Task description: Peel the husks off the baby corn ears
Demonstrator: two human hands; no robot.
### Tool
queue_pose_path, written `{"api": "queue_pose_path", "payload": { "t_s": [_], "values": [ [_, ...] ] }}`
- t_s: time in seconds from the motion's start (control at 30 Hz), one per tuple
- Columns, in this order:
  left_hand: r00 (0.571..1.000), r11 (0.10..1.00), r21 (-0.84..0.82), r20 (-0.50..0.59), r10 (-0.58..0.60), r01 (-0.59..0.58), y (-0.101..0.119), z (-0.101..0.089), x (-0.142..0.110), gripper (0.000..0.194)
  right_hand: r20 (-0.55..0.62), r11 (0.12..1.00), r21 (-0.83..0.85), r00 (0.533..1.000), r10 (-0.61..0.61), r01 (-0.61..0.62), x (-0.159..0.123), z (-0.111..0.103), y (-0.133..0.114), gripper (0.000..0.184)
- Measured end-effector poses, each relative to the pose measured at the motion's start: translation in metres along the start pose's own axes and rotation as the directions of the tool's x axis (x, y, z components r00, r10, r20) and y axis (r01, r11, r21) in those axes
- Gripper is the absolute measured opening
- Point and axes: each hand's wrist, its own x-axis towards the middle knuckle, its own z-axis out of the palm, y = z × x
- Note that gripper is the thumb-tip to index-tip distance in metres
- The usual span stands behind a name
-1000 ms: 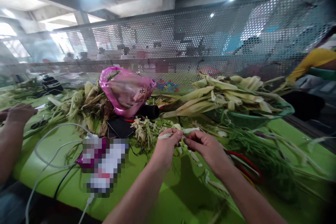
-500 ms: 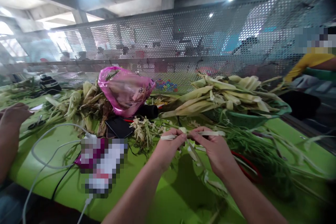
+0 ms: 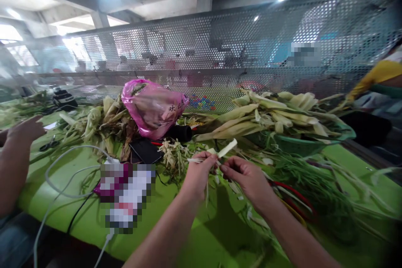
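My left hand [image 3: 198, 176] is closed in a pinch on pale corn husk strips. One wide husk strip [image 3: 228, 148] sticks up to the right from its fingertips, and a narrower end points left. My right hand [image 3: 248, 179] sits just beside it, thumb and forefinger pressed together by the base of the strips; what lies between them is too small to make out. Below the hands, husk scraps litter the green tabletop [image 3: 204, 243]. A small bundle of pale husk pieces [image 3: 171, 155] lies left of my left hand.
Corn husks [image 3: 276, 111] heap over a green basket [image 3: 301, 144] at the back right. Green stems [image 3: 307, 180] and a red loop [image 3: 298, 194] lie right. A pink bag [image 3: 153, 111], phone [image 3: 146, 151] and cables are left. Another person's hand [image 3: 27, 130] is far left.
The husk strip that ran out past my right hand now stands up from my left fingertips. My right hand has shifted slightly left and down. The other person's hand has moved right.
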Motion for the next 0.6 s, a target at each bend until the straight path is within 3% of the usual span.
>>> {"api": "queue_pose_path", "payload": {
  "t_s": [0.1,0.43,0.6],
  "values": [
    [0.999,0.999,-0.033,0.007,-0.032,0.032,0.002,-0.001,0.0,0.029,-0.003,0.999,-0.05,1.0,-0.002,0.002,0.0,-0.001,0.001,0.035],
    [0.987,0.97,0.238,0.138,-0.084,0.05,0.002,-0.001,-0.002,0.028,-0.231,0.997,0.041,0.972,-0.053,0.065,-0.001,-0.014,0.003,0.029],
    [0.978,0.928,0.368,0.209,-0.019,-0.061,-0.001,-0.003,0.0,0.02,-0.221,0.996,0.086,0.975,-0.001,0.02,0.0,-0.016,0.002,0.032]
  ]
}}
